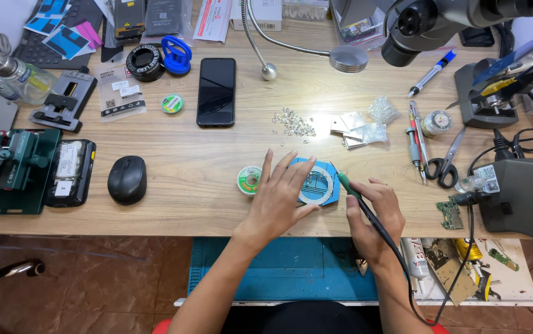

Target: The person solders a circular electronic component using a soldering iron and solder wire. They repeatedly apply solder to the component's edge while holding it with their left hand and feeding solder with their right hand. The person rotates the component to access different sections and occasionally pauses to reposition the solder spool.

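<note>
Both hands work at the blue holder (316, 184): our left hand (277, 201) presses flat with fingers spread, our right hand (375, 216) clamped on the soldering iron (354, 193), best kept steady.

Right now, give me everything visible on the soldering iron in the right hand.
The soldering iron is a slim pen-type tool with a green grip, a thin metal tip and a black handle trailing a black cable toward the person and the table's near edge. The right hand holds it like a pen, tilted, tip pointing up-left. The tip sits at the right edge of the blue holder on the wooden desk; contact cannot be told. The left hand lies flat on that holder.
</note>
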